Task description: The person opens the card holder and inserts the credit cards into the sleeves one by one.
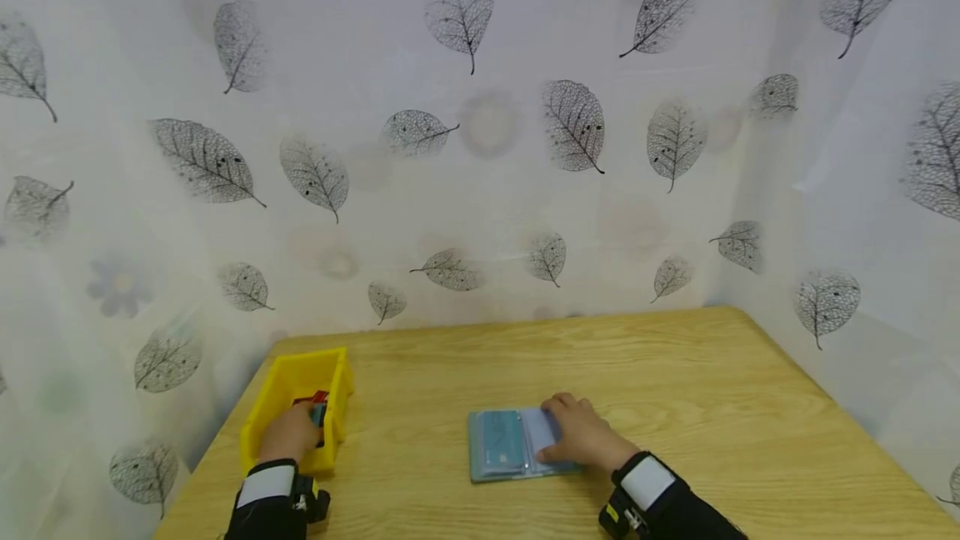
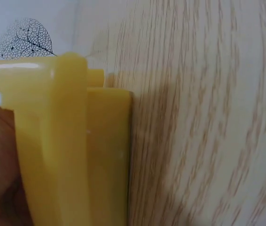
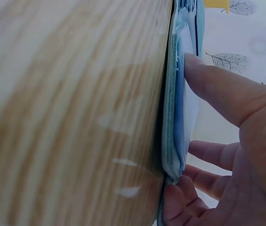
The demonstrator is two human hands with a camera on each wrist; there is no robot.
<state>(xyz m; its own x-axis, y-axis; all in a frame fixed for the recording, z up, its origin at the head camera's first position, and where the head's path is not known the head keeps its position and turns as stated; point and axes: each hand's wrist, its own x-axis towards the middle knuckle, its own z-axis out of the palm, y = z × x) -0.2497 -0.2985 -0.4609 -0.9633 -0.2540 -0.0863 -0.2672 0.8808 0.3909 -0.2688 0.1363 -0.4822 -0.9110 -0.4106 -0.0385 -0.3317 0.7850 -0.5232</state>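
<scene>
My left hand (image 1: 291, 433) reaches down into a yellow bin (image 1: 342, 394) at the left of the table. Beside its fingers lie small card-like things, a red one (image 1: 321, 397) and a teal and dark one (image 1: 318, 416). Its fingertips are hidden, so I cannot tell whether they grip one. A light teal card holder (image 1: 476, 448) lies open, with a teal card (image 1: 502, 440) in its left-hand sleeve. My right hand (image 1: 587, 433) holds its right side. In the right wrist view the thumb (image 3: 217, 87) presses on the clear page while other fingers bend at the cover's edge.
Beneath everything is a wood-grain table (image 1: 645, 357). A pale curtain with a leaf print (image 1: 487, 190) hangs along its back and both sides. The bin's wall (image 2: 67, 150) rises close beside the left wrist camera.
</scene>
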